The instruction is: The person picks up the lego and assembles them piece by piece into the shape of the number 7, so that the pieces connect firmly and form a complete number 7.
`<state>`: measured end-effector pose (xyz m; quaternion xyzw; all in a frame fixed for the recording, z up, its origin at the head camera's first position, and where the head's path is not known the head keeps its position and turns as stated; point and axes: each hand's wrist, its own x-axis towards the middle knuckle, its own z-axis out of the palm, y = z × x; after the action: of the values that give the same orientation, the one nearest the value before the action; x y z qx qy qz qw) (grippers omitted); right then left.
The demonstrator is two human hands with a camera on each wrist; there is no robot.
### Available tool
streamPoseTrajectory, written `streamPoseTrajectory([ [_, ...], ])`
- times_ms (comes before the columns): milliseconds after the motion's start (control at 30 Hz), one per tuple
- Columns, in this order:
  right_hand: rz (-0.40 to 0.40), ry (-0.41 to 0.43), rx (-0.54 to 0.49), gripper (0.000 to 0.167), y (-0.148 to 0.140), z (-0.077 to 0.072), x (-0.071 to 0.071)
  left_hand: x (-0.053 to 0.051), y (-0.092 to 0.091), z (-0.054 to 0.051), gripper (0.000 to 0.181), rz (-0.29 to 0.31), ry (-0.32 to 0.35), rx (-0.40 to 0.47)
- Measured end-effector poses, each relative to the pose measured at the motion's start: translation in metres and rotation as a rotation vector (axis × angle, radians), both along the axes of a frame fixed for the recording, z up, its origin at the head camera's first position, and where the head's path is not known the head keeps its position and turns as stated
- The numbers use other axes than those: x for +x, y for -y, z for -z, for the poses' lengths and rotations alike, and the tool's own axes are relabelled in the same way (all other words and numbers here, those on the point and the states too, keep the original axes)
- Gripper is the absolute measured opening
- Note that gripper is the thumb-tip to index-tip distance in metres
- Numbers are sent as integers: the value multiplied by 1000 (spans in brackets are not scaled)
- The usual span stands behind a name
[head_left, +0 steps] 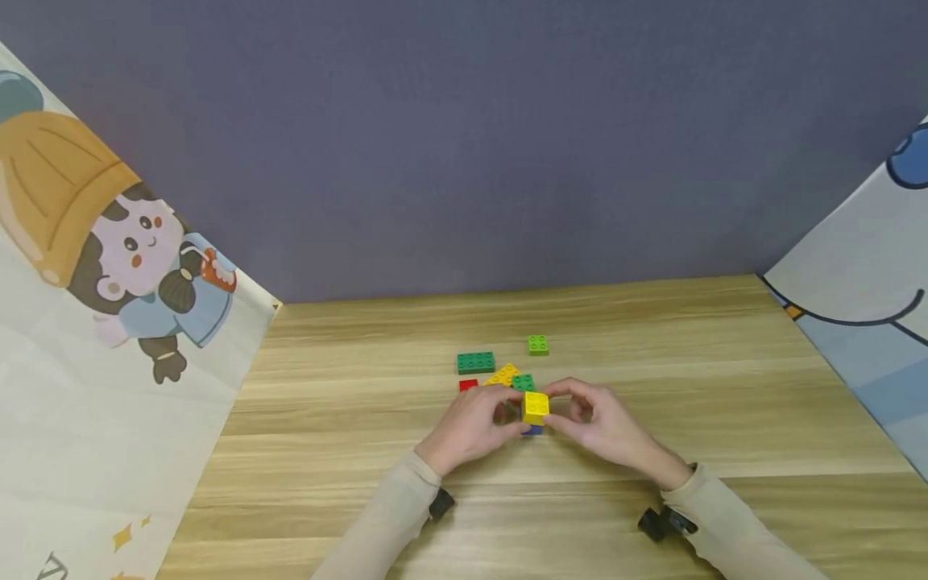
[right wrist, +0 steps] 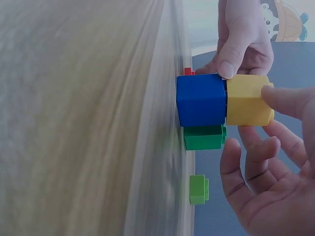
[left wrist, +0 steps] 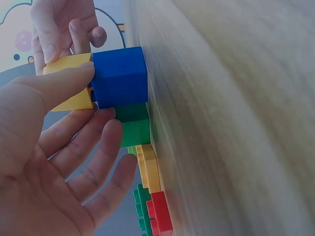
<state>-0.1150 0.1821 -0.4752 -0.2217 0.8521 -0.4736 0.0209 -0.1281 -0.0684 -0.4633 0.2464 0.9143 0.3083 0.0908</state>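
Note:
A square yellow toy brick (head_left: 536, 408) sits above a blue brick (left wrist: 120, 77), which stands on the table. A thin gap shows between the two in the right wrist view. My left hand (head_left: 471, 427) pinches the yellow brick, its thumb close to the seam with the blue one. On the opposite side, my right hand (head_left: 607, 424) holds the same yellow brick between thumb and index finger, the other fingers loosely bent. Just behind the blue brick is a green brick (right wrist: 203, 138). From above, the yellow brick and hands hide most of the blue one.
Behind my hands lie a long dark green brick (head_left: 475, 363), a yellow brick with a slanted outline (head_left: 503, 375), a partly covered red brick (head_left: 468, 385) and a light green brick (head_left: 537, 345). A grey-blue panel (head_left: 507, 161) rises at the wooden table's (head_left: 326, 451) back edge.

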Motion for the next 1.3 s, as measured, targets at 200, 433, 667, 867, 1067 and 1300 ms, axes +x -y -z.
streamPoseTrajectory([
  [200,0,-9,10,34,0,-1,1,0,0,-2,42,-12,29,25],
  [433,-40,0,-55,37,5,2,1,-2,1,-2,40,-4,18,-1],
  [667,-73,17,-97,39,10,5,0,-6,0,-1,37,11,23,-37],
  [867,-81,-5,-79,38,10,4,0,-7,-1,0,39,6,31,-41],
  [1067,-90,-101,-39,39,10,4,-1,-6,-2,0,37,24,-6,-59],
  [1300,-83,-181,36,40,10,3,-1,-6,-2,-1,35,50,-63,-85],
])
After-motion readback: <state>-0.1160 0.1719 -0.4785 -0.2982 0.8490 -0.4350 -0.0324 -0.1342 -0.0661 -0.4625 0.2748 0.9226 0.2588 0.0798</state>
